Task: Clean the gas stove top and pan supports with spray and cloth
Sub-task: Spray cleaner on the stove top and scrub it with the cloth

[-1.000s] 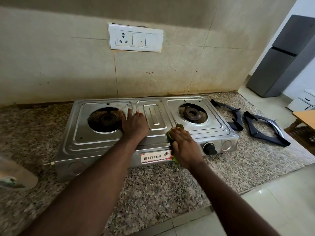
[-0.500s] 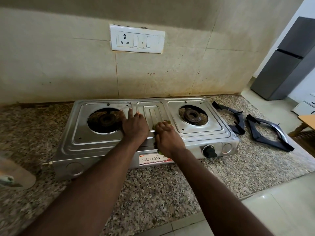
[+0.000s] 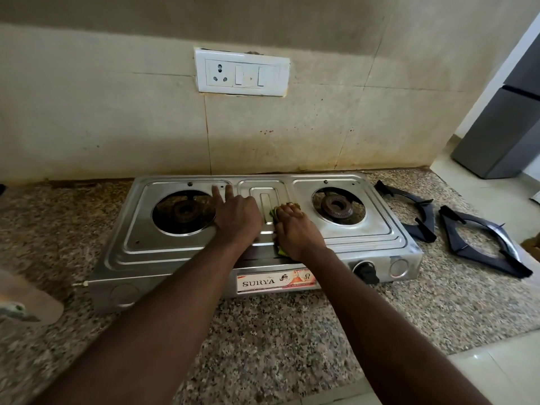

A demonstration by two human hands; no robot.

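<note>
From my seat at the feed, the right hand (image 3: 295, 229) is clenched around a crumpled green cloth (image 3: 273, 214), pressing it onto the raised centre panel of the stainless-steel two-burner gas stove (image 3: 175, 252), between the two burner wells. The left hand (image 3: 236, 217) lies flat with fingers stretched out, grasping nothing, bracing the top just beside the rusty left burner (image 3: 184, 211). The two black metal pan supports (image 3: 473, 220) lie off the stove on the speckled granite counter (image 3: 263, 331) to its right, and I judge them not yet wiped. My worry is the brace: those fingertips sit at the rim of the open well, and a hard push could slide them in or scrape them on the edge. A wide stroke to the right could snag the cloth on the right burner (image 3: 337, 206), and a stroke down the front could nudge the black control knob (image 3: 365, 270) and open the gas. If the bracing hand lifts, the light stove may skate across the granite. A blurred pale object (image 3: 26, 302) sits at far left; I cannot tell whether it is the spray.
</note>
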